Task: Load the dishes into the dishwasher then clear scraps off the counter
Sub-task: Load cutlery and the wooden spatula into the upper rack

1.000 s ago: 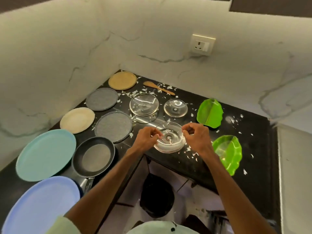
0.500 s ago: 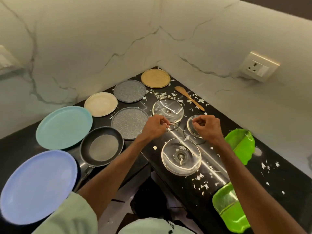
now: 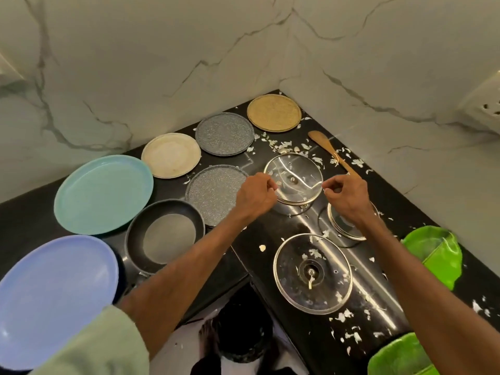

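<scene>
Pinching opposite edges of the round steel-rimmed glass lid (image 3: 293,180) near the far corner of the tabletop (image 3: 270,231), the left hand (image 3: 255,194) and right hand (image 3: 347,197) could drop it if that thin grip slips.

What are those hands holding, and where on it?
The far glass lid: the left hand and right hand each pinch its metal rim, on opposite sides.

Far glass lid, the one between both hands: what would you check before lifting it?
1. Left hand pinches far glass lid at its rim: ok.
2. Right hand pinches the opposite rim: ok.
3. Wooden spatula clear of the lid: ok.
4. Lid free of scraps: cannot tell, the glass is see-through.
5. Counter free of scraps: not ok, white bits lie scattered.
</scene>
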A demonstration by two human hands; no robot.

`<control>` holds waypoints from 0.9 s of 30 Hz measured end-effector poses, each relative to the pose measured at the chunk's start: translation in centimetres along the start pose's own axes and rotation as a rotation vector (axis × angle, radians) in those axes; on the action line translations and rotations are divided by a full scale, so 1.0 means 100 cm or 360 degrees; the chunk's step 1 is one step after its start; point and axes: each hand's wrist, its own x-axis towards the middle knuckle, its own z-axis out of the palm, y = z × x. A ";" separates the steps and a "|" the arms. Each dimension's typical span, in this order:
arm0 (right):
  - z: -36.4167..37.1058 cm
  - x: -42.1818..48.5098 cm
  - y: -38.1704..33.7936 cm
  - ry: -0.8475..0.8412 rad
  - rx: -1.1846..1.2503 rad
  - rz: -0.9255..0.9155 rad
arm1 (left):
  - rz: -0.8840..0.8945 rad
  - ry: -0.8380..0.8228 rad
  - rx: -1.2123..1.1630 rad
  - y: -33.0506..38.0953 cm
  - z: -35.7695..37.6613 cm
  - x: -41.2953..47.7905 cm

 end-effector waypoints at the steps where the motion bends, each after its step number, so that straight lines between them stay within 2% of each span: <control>1: 0.005 0.006 0.000 0.0031 0.0019 0.0006 | 0.0011 0.0011 0.0026 -0.005 0.001 0.005; 8: 0.038 0.055 0.014 0.0329 0.0086 -0.0028 | 0.0225 0.0116 0.0139 -0.020 0.008 0.074; 12: 0.045 0.105 0.019 0.0336 0.0016 -0.0116 | 0.0171 0.0131 0.0163 -0.026 0.022 0.117; 16: 0.051 0.164 0.019 0.0096 -0.0122 -0.0215 | 0.0116 0.0153 0.0130 -0.033 0.038 0.155; 21: 0.063 0.238 0.029 -0.0389 -0.0370 -0.0227 | 0.0021 0.0056 0.0180 -0.050 0.045 0.200; 27: 0.088 0.276 0.023 -0.0747 -0.0629 -0.0358 | 0.0150 -0.0290 0.0627 -0.060 0.044 0.241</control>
